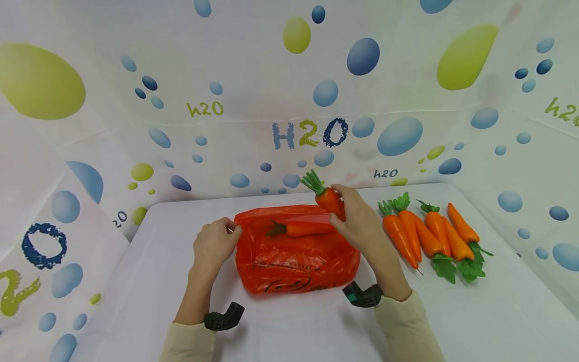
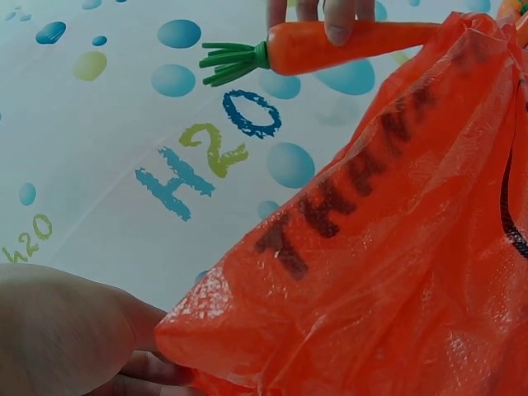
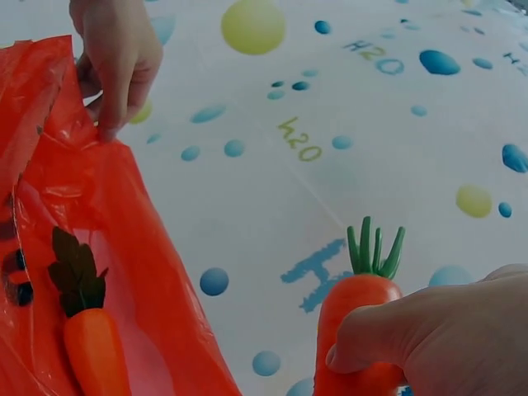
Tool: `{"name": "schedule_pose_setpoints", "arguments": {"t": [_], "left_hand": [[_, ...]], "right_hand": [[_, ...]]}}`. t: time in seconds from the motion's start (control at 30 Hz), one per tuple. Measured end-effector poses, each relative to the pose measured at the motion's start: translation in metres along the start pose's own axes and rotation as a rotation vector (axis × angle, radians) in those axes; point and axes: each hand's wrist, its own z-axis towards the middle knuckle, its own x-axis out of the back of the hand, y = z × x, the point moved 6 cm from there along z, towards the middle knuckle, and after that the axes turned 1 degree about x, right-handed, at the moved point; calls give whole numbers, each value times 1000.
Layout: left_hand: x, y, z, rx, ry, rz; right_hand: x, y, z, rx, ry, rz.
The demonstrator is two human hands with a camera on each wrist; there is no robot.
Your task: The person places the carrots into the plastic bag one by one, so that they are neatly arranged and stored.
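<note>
Crinkly orange plastic bag [image 1: 294, 256] pinched by left hand [image 1: 214, 244]; right hand [image 1: 359, 216] grips smooth carrot [image 1: 329, 200].

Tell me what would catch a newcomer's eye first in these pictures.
The bright orange plastic bag lying mid-table, one carrot already inside. The left hand pinches its edge, while the right hand holds a toy carrot at its far rim. More carrots lie in a row to the right.

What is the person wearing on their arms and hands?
Both arms have long cream-coloured sleeves. A small black gadget sits at each wrist: the one by the left hand is plain black, and the one by the right hand has a bit of green. The hands are bare, with no gloves.
</note>
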Motion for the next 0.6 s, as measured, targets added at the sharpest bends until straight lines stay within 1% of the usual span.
{"name": "schedule_pose_setpoints", "arguments": {"t": [0.13,0.33,0.5,0.6], "left_hand": [[0,0,0,-3,1,-1],[1,0,-1,-5,4,-3],[0,-1,0,-4,5,-2],[0,-1,0,-8,6,0]], "right_hand": [[-5,-1,1,-1,-24,11],[-11,-2,2,40,-28,12],[-17,-4,2,33,-57,5],[-18,-9,2,48,-59,-2]]}}
